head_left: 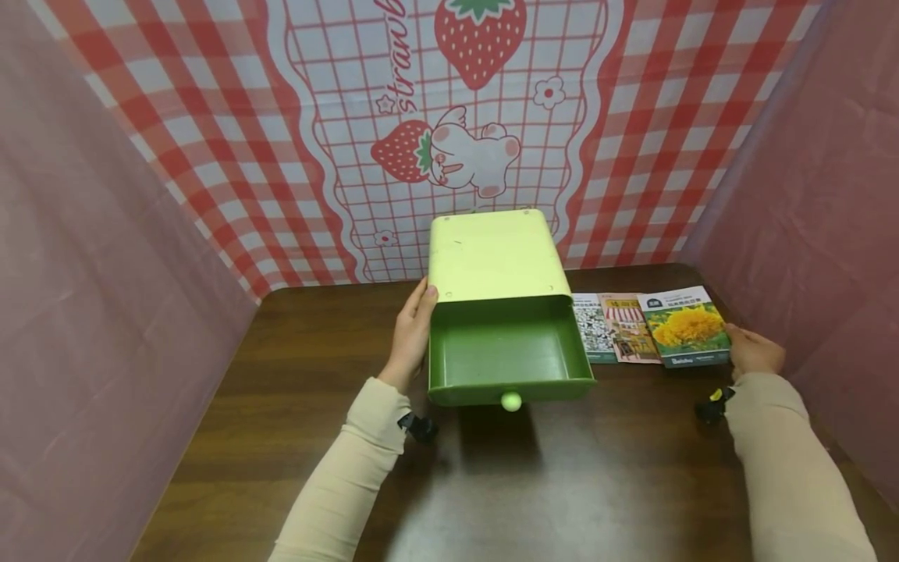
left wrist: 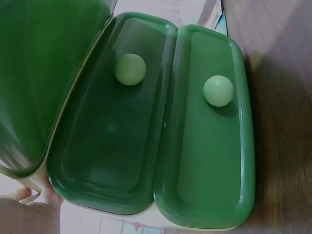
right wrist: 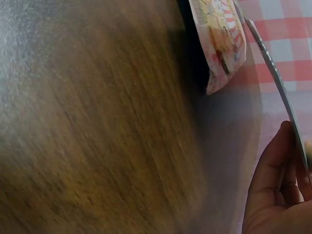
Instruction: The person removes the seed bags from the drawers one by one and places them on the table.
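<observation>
A small drawer cabinet (head_left: 495,254) has a pale yellow-green top, and its green top drawer (head_left: 506,343) is pulled out, with nothing inside. My left hand (head_left: 410,336) rests on the cabinet's left side, its fingertips near the top front edge. Two lower drawers with round knobs are closed in the left wrist view, the middle drawer (left wrist: 109,126) and the bottom drawer (left wrist: 212,141). On the right, my right hand (head_left: 755,351) pinches the lower right edge of a seed packet (head_left: 687,328) with a yellow flower. The right wrist view shows this packet (right wrist: 280,83) edge-on, raised off the table.
Beside the cabinet lie a packet with a striped awning picture (head_left: 632,328) and a white-flower packet (head_left: 595,328), partly overlapped. Everything stands on a dark wooden table (head_left: 295,406). A checked strawberry cloth (head_left: 625,156) hangs behind, with pink cloth at both sides.
</observation>
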Tool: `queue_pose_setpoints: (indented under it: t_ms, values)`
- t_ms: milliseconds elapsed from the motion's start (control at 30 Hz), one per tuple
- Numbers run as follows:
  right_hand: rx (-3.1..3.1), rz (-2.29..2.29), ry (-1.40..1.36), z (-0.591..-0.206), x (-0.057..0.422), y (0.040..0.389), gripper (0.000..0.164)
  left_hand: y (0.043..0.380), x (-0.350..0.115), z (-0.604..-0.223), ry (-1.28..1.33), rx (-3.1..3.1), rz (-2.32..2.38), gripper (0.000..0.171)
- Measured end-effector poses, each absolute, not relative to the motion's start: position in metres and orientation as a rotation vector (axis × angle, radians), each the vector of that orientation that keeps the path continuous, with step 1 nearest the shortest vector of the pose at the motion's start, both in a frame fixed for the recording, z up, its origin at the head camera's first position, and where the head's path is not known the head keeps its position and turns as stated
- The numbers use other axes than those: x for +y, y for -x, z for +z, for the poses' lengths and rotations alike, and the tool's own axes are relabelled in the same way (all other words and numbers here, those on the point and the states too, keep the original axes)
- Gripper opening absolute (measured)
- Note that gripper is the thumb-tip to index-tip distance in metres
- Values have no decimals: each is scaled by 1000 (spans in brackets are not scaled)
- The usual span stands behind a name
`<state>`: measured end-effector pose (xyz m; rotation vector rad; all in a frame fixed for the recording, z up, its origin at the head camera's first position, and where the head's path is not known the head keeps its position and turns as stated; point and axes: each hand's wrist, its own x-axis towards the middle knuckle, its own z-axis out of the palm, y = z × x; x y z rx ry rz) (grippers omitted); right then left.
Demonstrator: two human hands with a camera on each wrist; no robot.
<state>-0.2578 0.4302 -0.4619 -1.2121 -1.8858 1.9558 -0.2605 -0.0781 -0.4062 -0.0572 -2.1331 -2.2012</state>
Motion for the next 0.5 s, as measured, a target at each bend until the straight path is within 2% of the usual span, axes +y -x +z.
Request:
queue_pose_setpoints:
  t_ms: [167, 233, 267, 367, 400, 500]
  values:
    - [-1882, 1946, 1244, -463, 427, 259, 26, 260, -79, -406, 59, -2160, -2181, 60]
    - [-1902, 1932, 1258, -462, 425, 260, 14, 261, -79, -406, 60, -2159, -2189, 60]
    - [-1907, 1928, 1263, -461, 423, 261, 16, 261, -79, -406, 61, -2157, -2193, 60]
    - [-1921, 1919, 1276, -459, 421, 264, 43, 261, -79, -406, 65, -2164, -2194, 60]
    - [-1922, 1921, 1275, -459, 421, 265, 43, 261, -80, -406, 64, -2170, -2190, 59]
    - [-1892, 1959, 1261, -458, 422, 267, 11, 254, -79, -396, 69, -2187, -2178, 58]
